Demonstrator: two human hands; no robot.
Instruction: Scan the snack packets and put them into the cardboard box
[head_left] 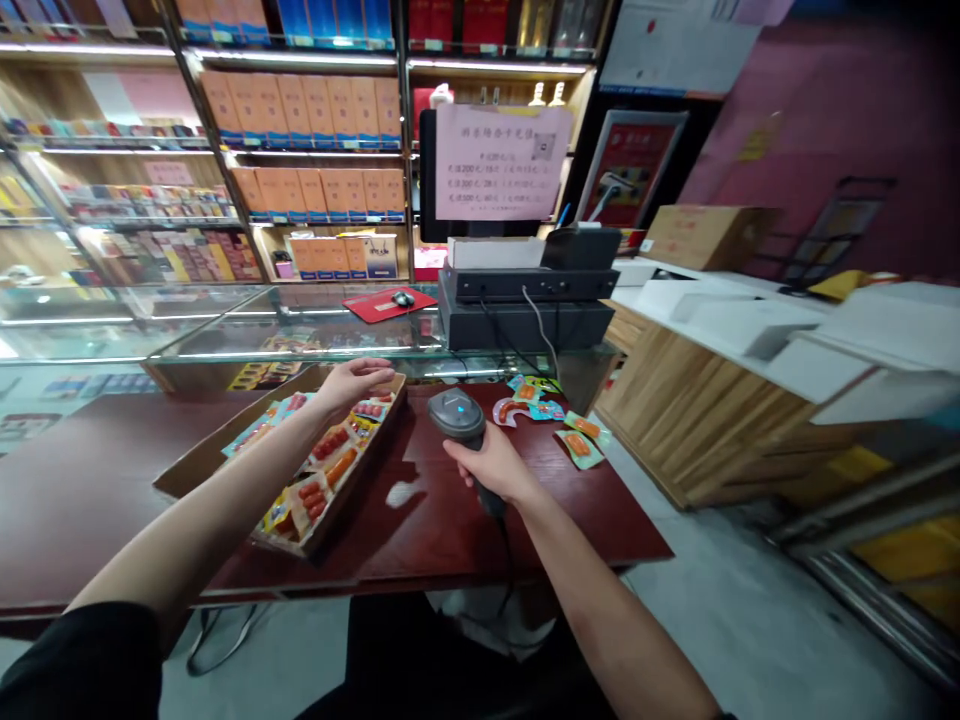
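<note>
My right hand (495, 462) is wrapped round the handle of a dark grey barcode scanner (455, 412), and its cable hangs down past the table's front edge. The scanner's head is raised above the table. My left hand (358, 382) is over the far end of a shallow cardboard box (202, 455), fingers stretched to the right with nothing visible in them. Packs of small sausages (330, 443) fill the box; my left forearm hides part of them. Several loose sausage packs (581, 447) lie to the right of the scanner.
The dark red table (450, 540) carries the box and packs. Behind it stands a glass counter (315, 325) with a red mouse pad (386, 305), a cash drawer (525, 322) and a screen with a pink notice (499, 165). Stocked shelves (300, 110) line the back. A wooden cabinet (697, 410) stands right.
</note>
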